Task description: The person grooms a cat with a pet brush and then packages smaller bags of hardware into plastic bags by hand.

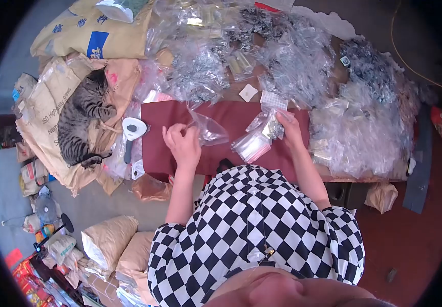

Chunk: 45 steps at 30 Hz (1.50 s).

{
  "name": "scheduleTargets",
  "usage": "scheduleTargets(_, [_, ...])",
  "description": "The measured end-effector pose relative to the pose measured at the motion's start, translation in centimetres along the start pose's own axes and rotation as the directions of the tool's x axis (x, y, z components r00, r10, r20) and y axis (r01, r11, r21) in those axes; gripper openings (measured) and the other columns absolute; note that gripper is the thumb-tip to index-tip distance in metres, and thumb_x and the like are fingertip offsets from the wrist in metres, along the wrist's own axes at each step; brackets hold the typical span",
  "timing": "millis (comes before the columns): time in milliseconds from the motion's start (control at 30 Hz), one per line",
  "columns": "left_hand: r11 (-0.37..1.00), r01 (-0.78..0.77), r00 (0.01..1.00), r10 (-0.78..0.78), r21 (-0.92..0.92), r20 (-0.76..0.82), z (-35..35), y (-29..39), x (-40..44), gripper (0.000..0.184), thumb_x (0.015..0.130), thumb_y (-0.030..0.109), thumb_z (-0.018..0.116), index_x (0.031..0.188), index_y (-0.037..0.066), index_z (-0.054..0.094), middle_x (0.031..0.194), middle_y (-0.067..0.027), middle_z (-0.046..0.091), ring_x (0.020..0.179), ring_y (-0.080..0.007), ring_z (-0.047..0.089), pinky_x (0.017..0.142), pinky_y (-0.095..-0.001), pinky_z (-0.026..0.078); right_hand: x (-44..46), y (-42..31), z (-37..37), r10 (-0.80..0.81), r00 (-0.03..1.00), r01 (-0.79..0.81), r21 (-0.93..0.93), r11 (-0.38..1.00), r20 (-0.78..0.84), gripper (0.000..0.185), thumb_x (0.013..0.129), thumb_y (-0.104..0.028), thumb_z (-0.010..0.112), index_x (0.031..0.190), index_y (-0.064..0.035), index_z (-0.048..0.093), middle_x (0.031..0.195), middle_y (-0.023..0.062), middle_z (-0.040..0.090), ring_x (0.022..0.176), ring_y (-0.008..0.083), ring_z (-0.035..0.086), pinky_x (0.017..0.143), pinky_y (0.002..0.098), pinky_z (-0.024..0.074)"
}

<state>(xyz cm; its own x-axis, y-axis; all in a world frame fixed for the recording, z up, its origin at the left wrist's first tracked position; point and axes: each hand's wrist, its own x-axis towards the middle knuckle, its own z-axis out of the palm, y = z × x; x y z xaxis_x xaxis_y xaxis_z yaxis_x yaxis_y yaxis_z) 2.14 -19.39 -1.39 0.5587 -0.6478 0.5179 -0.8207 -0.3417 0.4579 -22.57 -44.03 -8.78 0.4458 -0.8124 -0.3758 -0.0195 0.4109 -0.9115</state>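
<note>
My left hand is closed, fingertips pinched at the edge of a clear plastic bag that stands loosely open above the dark red cloth. In my right hand is a small clear packet with what look like small metal parts inside, gripped between thumb and fingers. Just below and left of that packet, flat clear bags with red stripes lie on the cloth. A white printed slip sits behind the right hand, and a white square card rests near the cloth's far edge.
Heaps of clear packets cover the table's right and far sides, with loose dark metal parts behind. A tabby cat lies on brown paper sacks at left. A white-headed tool with a grey handle lies beside the cloth.
</note>
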Motion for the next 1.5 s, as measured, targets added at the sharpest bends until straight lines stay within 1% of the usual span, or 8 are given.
scheduleTargets(233, [0.999,0.004,0.998,-0.006,0.032,0.058,-0.2,-1.7,-0.9,0.042,0.087,0.012,0.064,0.128,0.012,0.06,0.105,-0.0104,0.062,0.106,-0.0288,0.059,0.1,-0.051,0.04,-1.7,-1.5,0.9,0.059,0.994,-0.069,-0.113,0.991,-0.09,0.032,0.091,-0.015,0.067,0.118,0.002,0.064,0.113,0.0076,0.066,0.105,0.015,0.06,0.095,0.0291,0.0442])
scheduleTargets(333, [0.881,0.468,0.704,-0.324,-0.069,0.632,0.5,-1.0,-1.4,0.07,0.091,0.022,0.061,0.152,0.02,0.028,0.088,-0.0175,0.067,0.084,-0.0393,0.067,0.071,-0.0481,0.051,-1.9,-2.4,2.2,-0.109,0.992,0.1,-0.122,0.988,-0.07,0.029,0.092,-0.012,0.065,0.118,0.001,0.065,0.114,0.0071,0.064,0.106,0.015,0.059,0.096,0.0288,0.0432])
scheduleTargets(733, [0.755,0.2,0.868,0.158,-0.624,0.47,3.6,3.2,-0.8,0.024,0.082,0.005,0.07,0.101,0.017,0.077,0.13,-0.0125,0.053,0.125,-0.0329,0.043,0.105,-0.0411,0.036,-4.8,-6.5,8.4,-0.08,0.895,0.234,-0.309,0.922,0.439,0.017,0.093,-0.007,0.062,0.108,-0.0013,0.068,0.109,0.0034,0.066,0.098,0.0092,0.059,0.086,0.0234,0.0469])
scheduleTargets(833, [0.793,0.057,0.87,0.258,-0.606,0.42,3.1,3.5,-0.8,0.022,0.079,0.005,0.071,0.098,0.016,0.076,0.133,-0.0143,0.051,0.126,-0.0353,0.043,0.105,-0.0432,0.037,-5.5,-7.7,8.5,-0.062,0.766,0.447,-0.461,0.767,0.639,0.015,0.085,-0.009,0.068,0.099,-0.0034,0.071,0.106,0.0065,0.068,0.089,0.0149,0.065,0.078,0.0275,0.0516])
scheduleTargets(900, [0.771,-0.056,0.811,0.406,-0.634,0.421,3.3,4.8,-1.7,0.024,0.074,0.004,0.071,0.095,0.015,0.075,0.135,-0.016,0.048,0.127,-0.0385,0.042,0.105,-0.0456,0.039,-6.4,-7.9,9.4,-0.006,0.708,0.702,-0.703,0.118,0.706,0.018,0.076,-0.013,0.07,0.093,-0.0099,0.073,0.1,0.0092,0.067,0.08,0.0261,0.069,0.067,0.0364,0.0557])
scheduleTargets(1000, [0.745,-0.038,0.798,0.424,-0.666,0.428,3.6,6.7,-1.9,0.024,0.074,0.003,0.068,0.096,0.013,0.074,0.136,-0.0172,0.047,0.127,-0.0403,0.042,0.104,-0.0466,0.041,-7.4,-6.9,11.0,0.11,0.774,0.629,-0.74,-0.239,0.623,0.018,0.072,-0.018,0.073,0.088,-0.0094,0.072,0.095,0.0101,0.065,0.079,0.0322,0.069,0.067,0.0394,0.0557])
scheduleTargets(1267, [0.776,-0.056,0.804,0.407,-0.628,0.432,2.6,5.5,-1.5,0.022,0.075,0.004,0.068,0.095,0.013,0.074,0.139,-0.0169,0.046,0.128,-0.0401,0.042,0.104,-0.0448,0.041,-8.0,-7.4,8.9,-0.093,0.766,0.439,-0.413,0.798,0.636,0.038,0.079,-0.011,0.063,0.116,-0.0039,0.062,0.096,0.0197,0.064,0.097,0.0331,0.063,0.085,0.0373,0.0514])
scheduleTargets(1500, [0.702,0.021,0.716,0.487,-0.712,0.5,2.0,7.5,-1.3,0.023,0.074,0.004,0.069,0.095,0.013,0.074,0.142,-0.0163,0.045,0.129,-0.0393,0.042,0.106,-0.0448,0.039,-9.6,-9.9,9.8,0.298,0.667,0.725,-0.687,-0.051,0.683,0.024,0.083,-0.017,0.065,0.104,-0.006,0.065,0.106,0.0132,0.067,0.095,0.03,0.067,0.074,0.0425,0.0552])
